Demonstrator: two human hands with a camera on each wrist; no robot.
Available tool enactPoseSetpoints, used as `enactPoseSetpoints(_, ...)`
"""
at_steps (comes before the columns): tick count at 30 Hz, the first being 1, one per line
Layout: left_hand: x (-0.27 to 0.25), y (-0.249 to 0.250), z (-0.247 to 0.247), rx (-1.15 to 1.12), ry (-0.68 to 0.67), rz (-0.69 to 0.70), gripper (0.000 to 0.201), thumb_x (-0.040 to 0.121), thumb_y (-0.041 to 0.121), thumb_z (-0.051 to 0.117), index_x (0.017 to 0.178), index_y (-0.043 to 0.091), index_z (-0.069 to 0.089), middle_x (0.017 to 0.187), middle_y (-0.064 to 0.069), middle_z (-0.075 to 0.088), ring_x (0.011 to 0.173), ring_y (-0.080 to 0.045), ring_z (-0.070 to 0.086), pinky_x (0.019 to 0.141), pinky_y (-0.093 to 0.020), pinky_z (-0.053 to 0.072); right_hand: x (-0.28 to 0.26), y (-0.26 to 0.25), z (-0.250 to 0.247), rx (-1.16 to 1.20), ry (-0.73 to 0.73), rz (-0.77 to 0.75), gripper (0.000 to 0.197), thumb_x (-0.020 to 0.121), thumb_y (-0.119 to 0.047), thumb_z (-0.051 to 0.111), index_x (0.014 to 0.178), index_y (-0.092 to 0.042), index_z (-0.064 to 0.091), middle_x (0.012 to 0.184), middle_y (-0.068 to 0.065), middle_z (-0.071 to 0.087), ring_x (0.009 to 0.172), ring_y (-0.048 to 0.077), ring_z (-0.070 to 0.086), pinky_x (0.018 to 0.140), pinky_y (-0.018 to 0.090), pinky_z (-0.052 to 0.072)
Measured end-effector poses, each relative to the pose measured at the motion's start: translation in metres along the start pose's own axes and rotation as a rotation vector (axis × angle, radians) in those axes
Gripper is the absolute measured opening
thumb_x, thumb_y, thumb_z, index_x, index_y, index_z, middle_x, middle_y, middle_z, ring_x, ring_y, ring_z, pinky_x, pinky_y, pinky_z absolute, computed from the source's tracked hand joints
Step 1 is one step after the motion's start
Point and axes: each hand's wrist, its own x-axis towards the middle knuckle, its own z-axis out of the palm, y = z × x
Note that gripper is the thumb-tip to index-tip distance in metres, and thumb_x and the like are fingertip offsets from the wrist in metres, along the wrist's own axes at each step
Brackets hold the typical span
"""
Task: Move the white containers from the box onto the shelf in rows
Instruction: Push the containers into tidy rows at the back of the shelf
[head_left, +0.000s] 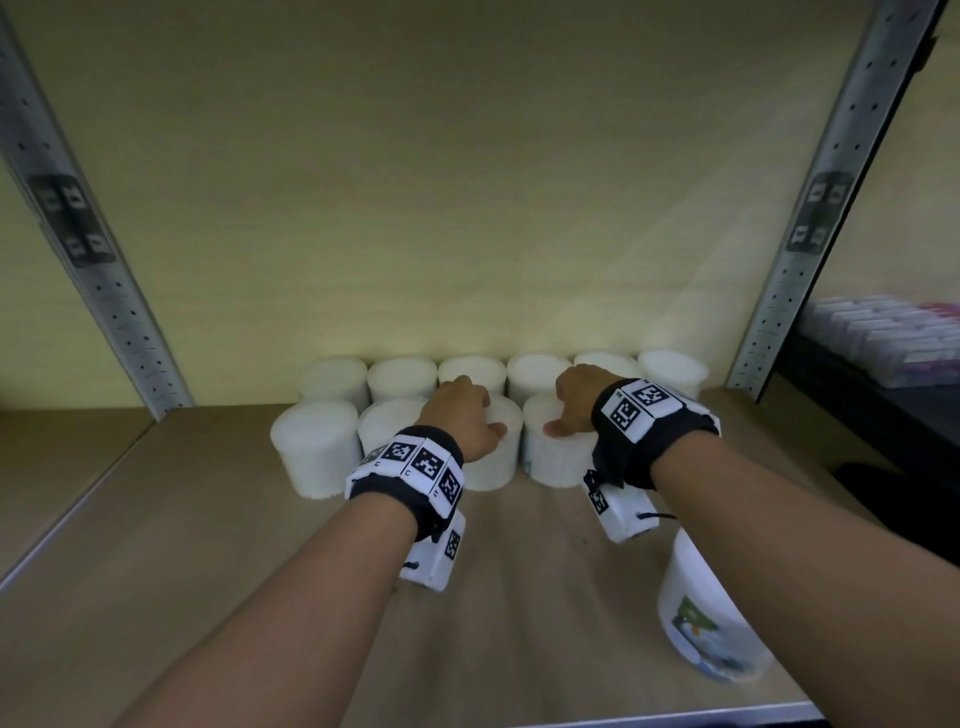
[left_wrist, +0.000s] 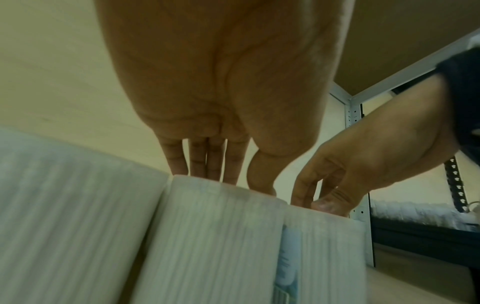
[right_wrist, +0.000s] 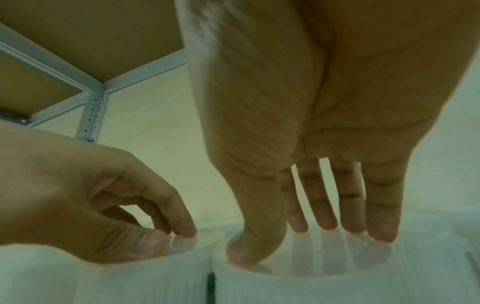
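White ribbed containers stand in two rows at the back of the wooden shelf (head_left: 208, 545). The back row (head_left: 537, 371) holds several; the front row starts at the left (head_left: 317, 452). My left hand (head_left: 467, 410) rests its fingertips on the lid of the third front container (head_left: 493, 467), thumb at the near rim. My right hand (head_left: 574, 410) touches the lid of the fourth front container (head_left: 550, 462) beside it. The left wrist view shows the left hand (left_wrist: 233, 183) on its container (left_wrist: 221, 236). In the right wrist view the right hand (right_wrist: 293, 242) has straight fingers on its lid (right_wrist: 311, 283). The box is out of view.
One more white container (head_left: 711, 613) with a green and blue label stands tilted near the shelf's front right edge, under my right forearm. Perforated metal posts (head_left: 119, 312) (head_left: 810, 249) frame the bay. A neighbouring shelf at the right holds pale packets (head_left: 883, 338).
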Motion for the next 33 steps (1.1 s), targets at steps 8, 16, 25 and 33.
enactPoseSetpoints(8,-0.001,0.000,0.000,-0.027,0.006,-0.012,0.051,0.089,0.036,0.059,0.132,0.010,0.049,0.136,-0.009,0.044,0.128,-0.026,0.041,0.107,-0.040,0.038,-0.005,0.003,-0.005,-0.014,-0.058,-0.042,0.057,0.088,-0.026,0.065,0.139,-0.006,0.046,0.143,0.010,0.046,0.129,0.025,0.048,0.107,0.033,0.042)
enactPoseSetpoints(16,-0.001,0.000,0.001,-0.016,0.004,-0.019,0.052,0.089,0.038,0.058,0.132,0.011,0.049,0.136,-0.008,0.044,0.129,-0.026,0.040,0.107,-0.039,0.038,-0.003,0.000,-0.010,0.069,-0.011,0.003,0.050,0.087,-0.024,0.063,0.133,-0.010,0.052,0.138,0.009,0.051,0.125,0.027,0.051,0.104,0.032,0.043)
enactPoseSetpoints(25,-0.002,0.000,0.001,-0.035,0.004,-0.023,0.052,0.089,0.037,0.059,0.133,0.011,0.049,0.136,-0.009,0.043,0.129,-0.026,0.040,0.107,-0.039,0.037,-0.004,-0.006,-0.002,0.028,-0.041,0.049,0.054,0.085,-0.046,0.064,0.115,-0.002,0.059,0.121,0.014,0.062,0.109,0.029,0.061,0.083,0.032,0.047)
enactPoseSetpoints(33,-0.002,-0.001,0.002,-0.047,0.017,-0.018,0.051,0.089,0.036,0.059,0.132,0.011,0.050,0.135,-0.009,0.044,0.128,-0.026,0.040,0.107,-0.039,0.038,-0.008,-0.006,-0.006,-0.008,-0.069,0.002,0.062,0.087,-0.039,0.064,0.136,-0.005,0.047,0.138,0.011,0.051,0.126,0.026,0.052,0.105,0.035,0.044)
